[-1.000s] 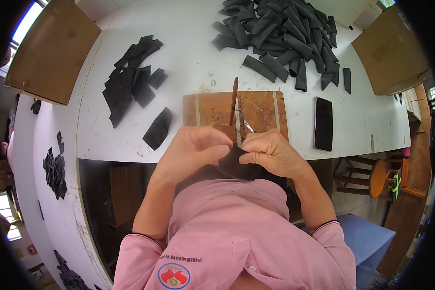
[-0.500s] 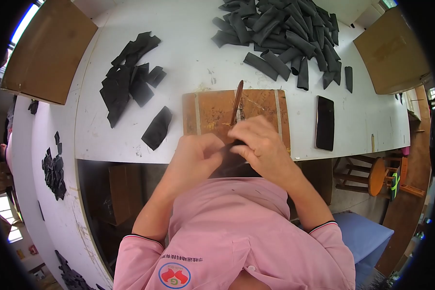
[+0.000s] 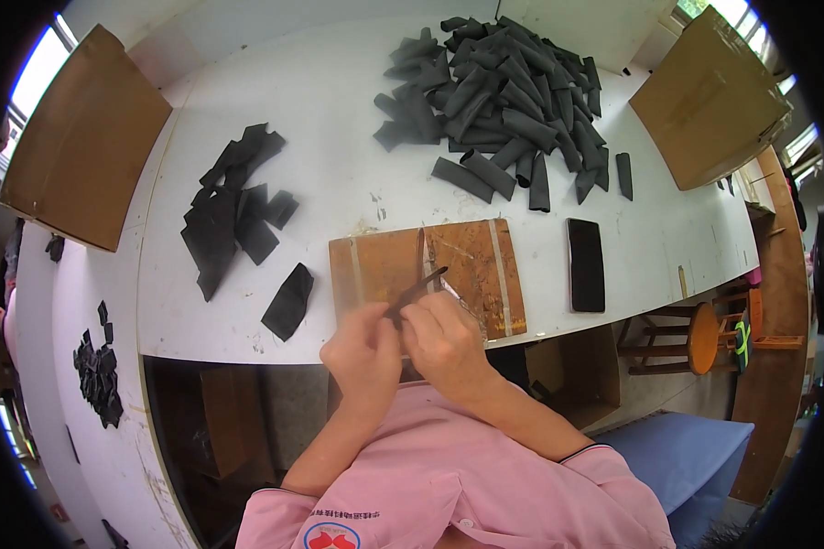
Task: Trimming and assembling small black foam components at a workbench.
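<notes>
My left hand (image 3: 362,346) and my right hand (image 3: 441,343) meet at the near edge of the worn brown board (image 3: 476,261). Fingers of both are closed around a thin dark strip (image 3: 420,288), which slants up and to the right from between them. Its lower end is hidden by the fingers, and I cannot tell whether it is cloth or a stick. To the left of the board lies a single flat black piece (image 3: 287,302), with a heap of black flat pieces (image 3: 218,229) farther out.
A large pile of dark rolled tubes (image 3: 513,101) covers the table's back. At right lies a black phone (image 3: 586,265). Cardboard boxes stand at the left (image 3: 87,137) and right (image 3: 710,101). More black scraps (image 3: 98,380) lie on the left side table. A wooden stool (image 3: 691,339) stands right.
The view has shifted, so the table appears lower. My hands have drawn together, and a dark strip now shows between the fingers where a bunched black piece was. The brown pointed stick no longer shows plainly.
</notes>
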A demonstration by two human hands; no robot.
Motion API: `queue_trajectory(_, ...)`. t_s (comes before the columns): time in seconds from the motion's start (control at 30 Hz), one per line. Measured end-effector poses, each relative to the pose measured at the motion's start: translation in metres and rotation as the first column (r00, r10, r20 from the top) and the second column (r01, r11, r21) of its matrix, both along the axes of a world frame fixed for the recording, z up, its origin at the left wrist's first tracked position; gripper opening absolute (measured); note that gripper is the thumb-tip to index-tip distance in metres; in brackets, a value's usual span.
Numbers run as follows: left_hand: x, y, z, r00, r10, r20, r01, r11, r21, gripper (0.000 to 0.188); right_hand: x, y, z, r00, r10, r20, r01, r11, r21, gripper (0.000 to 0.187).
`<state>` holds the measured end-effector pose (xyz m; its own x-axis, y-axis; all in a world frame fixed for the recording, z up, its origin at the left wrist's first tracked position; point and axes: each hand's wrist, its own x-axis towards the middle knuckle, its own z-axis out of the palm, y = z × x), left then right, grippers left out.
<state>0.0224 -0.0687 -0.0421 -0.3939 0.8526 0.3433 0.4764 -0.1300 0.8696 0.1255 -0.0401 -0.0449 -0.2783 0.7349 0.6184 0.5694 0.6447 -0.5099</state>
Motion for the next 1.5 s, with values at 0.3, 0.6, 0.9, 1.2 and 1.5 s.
queue_trajectory(0.3, -0.024, 0.005, 0.033, 0.16, -0.225, 0.961, 0.578, 0.811, 0.094, 0.015, 0.019, 0.007, 0.001, 0.667, -0.108, -0.737, -0.599, 0.512, -0.616, 0.007)
queue_trajectory(0.6, -0.007, 0.007, -0.002, 0.948, -0.085, 0.306, 0.087, 0.996, 0.006, 0.02, 0.013, 0.003, 0.004, 0.494, -0.185, -0.849, -0.826, 0.205, -0.525, 0.01)
queue_trajectory(0.9, -0.03, -0.007, 0.046, -0.137, -0.207, 0.969, 0.661, 0.709, 0.245, 0.039, 0.016, -0.001, 0.01, 0.425, -0.248, -0.871, -0.819, 0.304, -0.486, 0.018)
queue_trajectory(1.2, 0.005, -0.003, 0.042, 0.945, -0.242, 0.219, 0.225, 0.969, 0.102, 0.017, 0.022, 0.013, 0.051, 0.554, 0.005, -0.832, -0.681, 0.578, -0.45, 0.012)
queue_trajectory(1.5, -0.012, 0.05, 0.1, -0.361, -0.482, 0.798, 0.477, 0.64, 0.602, 0.01, 0.025, 0.059, 0.122, 0.726, 0.04, -0.686, -0.601, 0.522, -0.605, 0.019)
